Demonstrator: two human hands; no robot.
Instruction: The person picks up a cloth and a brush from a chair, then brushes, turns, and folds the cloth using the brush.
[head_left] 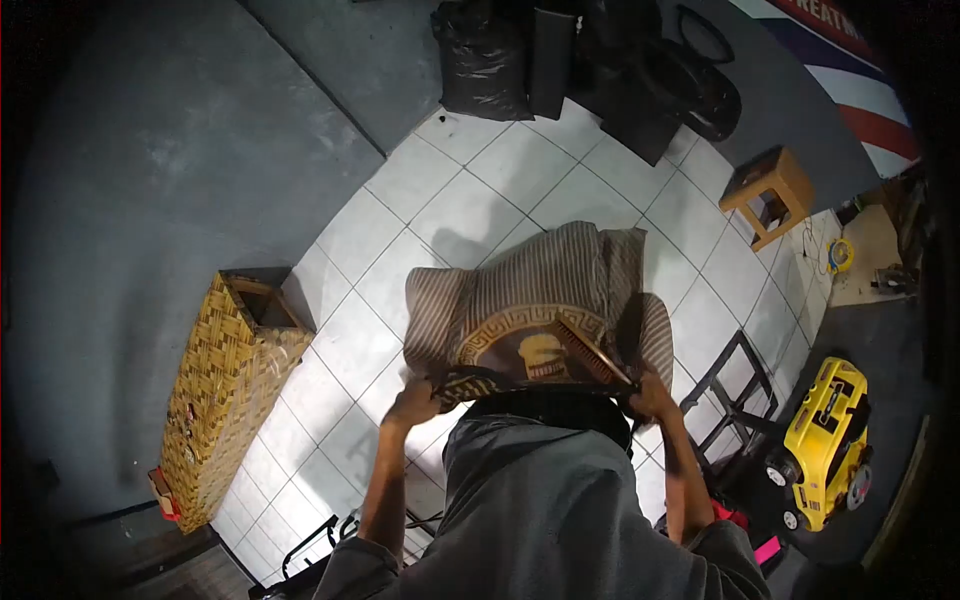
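A brown-and-grey striped cloth (545,265) with a round Greek-key print spreads out in front of my body, above the tiled floor. My left hand (412,403) is closed on its near left edge, where a dark patterned band shows. At the near right edge, my right hand (652,398) is closed on the cloth. A long bristle brush (590,350) slants across the print, and its near end reaches my right hand, seemingly held together with the cloth. The fingers of both hands are partly hidden.
A tall woven-pattern box (225,390) stands left. Ahead are black plastic bags (485,65) and a wooden stool (770,195). To the right lie a black metal frame (735,390) and a yellow toy car (828,440). A grey wall (180,170) rises at left.
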